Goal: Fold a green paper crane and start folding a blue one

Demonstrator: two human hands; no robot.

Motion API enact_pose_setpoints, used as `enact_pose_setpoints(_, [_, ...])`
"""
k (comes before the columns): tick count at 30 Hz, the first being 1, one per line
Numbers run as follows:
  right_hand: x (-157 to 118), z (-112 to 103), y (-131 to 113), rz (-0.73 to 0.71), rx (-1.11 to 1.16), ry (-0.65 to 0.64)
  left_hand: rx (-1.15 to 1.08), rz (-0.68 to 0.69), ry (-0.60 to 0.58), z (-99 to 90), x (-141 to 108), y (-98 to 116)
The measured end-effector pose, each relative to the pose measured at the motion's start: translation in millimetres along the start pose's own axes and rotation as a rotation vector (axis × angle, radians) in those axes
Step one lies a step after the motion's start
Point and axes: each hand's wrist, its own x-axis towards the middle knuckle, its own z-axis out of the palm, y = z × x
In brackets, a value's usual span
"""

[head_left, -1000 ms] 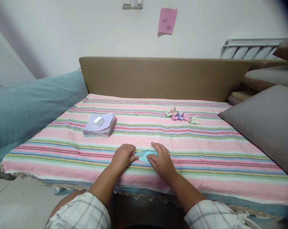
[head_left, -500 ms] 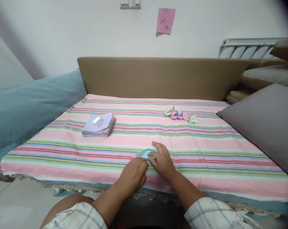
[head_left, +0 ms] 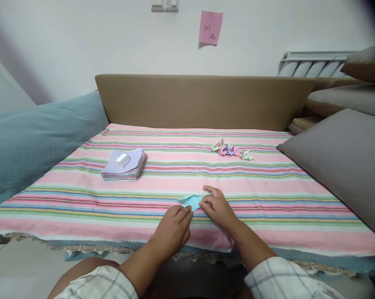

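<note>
A small folded piece of light blue paper (head_left: pixel 193 202) lies on the striped cloth near its front edge, between my hands. My left hand (head_left: pixel 174 226) has its fingers pressed together on the paper's lower left edge. At the paper's right corner, my right hand (head_left: pixel 217 209) pinches it between thumb and index finger, with the other fingers partly raised. The fingertips cover parts of the paper's edges.
On the left stands a stack of coloured paper (head_left: pixel 123 166) with a white block (head_left: pixel 122 160) on top. Several small folded paper figures (head_left: pixel 229 150) sit farther back on the right. A grey cushion (head_left: pixel 339 153) borders the right side, a blue bolster (head_left: pixel 44 137) the left.
My right hand has moved slightly right to the paper's corner, uncovering more of the blue paper. My left hand stays at the lower left edge. The whole view has shifted a little.
</note>
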Motion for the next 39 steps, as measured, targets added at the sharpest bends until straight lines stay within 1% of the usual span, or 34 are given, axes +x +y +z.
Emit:
enact_pose_setpoints(5, [2.6,5.2,2.4,-0.017,-0.04,0.019,-0.021,0.012,-0.004,-0.4,0.1,-2.6])
enact_pose_setpoints(11, [2.8,5.6,3.5,-0.021,-0.04,0.029,-0.02,-0.012,-0.053,-0.5,1.2,0.0])
enact_pose_setpoints(16, [2.2,2.5,4.9,0.026,-0.033,0.011,-0.005,-0.063,-0.081,-2.0,3.0,4.4])
enact_pose_setpoints(25, [1.8,-5.8,10.0,0.112,-0.01,-0.052,-0.021,-0.063,-0.08,1.9,1.5,2.7])
enact_pose_setpoints(39, [3.3,-9.2,10.6,0.145,0.048,-0.106,-0.017,-0.097,-0.084,2.4,3.8,5.5])
